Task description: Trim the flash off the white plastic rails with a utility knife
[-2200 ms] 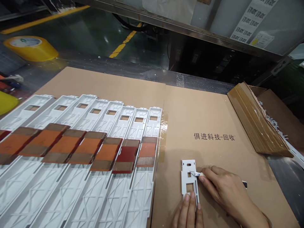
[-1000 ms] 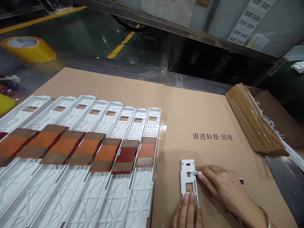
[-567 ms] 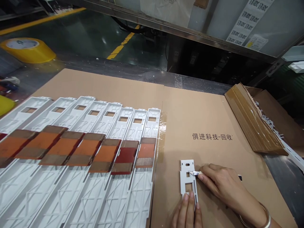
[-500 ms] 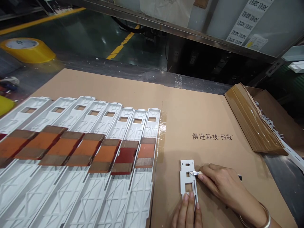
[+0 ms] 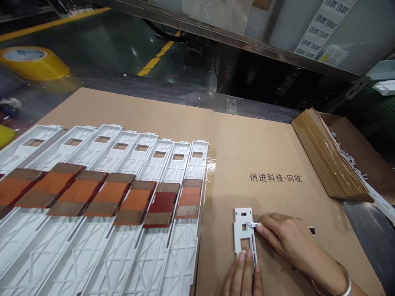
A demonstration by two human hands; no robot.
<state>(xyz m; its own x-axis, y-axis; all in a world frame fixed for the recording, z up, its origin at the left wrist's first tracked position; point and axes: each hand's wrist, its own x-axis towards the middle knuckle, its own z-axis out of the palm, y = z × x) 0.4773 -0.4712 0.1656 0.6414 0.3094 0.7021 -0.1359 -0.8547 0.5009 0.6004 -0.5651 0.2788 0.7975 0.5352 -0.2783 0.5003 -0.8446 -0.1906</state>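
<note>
A white plastic plate with several cut-outs lies on the cardboard in front of me. My left hand is closed over its near end, fingers pressed on the top and side. In my right hand, pinched between thumb and fingers, is a small craft knife. Its blade tip rests at the small square hole in the plate, and its dark rear end shows beyond the hand. A ring-shaped bangle circles the right wrist.
On the left lie long white ribbed plastic panels in a row, with orange, red and brown blocks across them. An open cardboard box of white parts stands at right. A yellow tape roll sits at far left.
Both hands, the plate and the knife stay almost in the same place. The view has shifted very slightly, with the left-side items a little further left.
</note>
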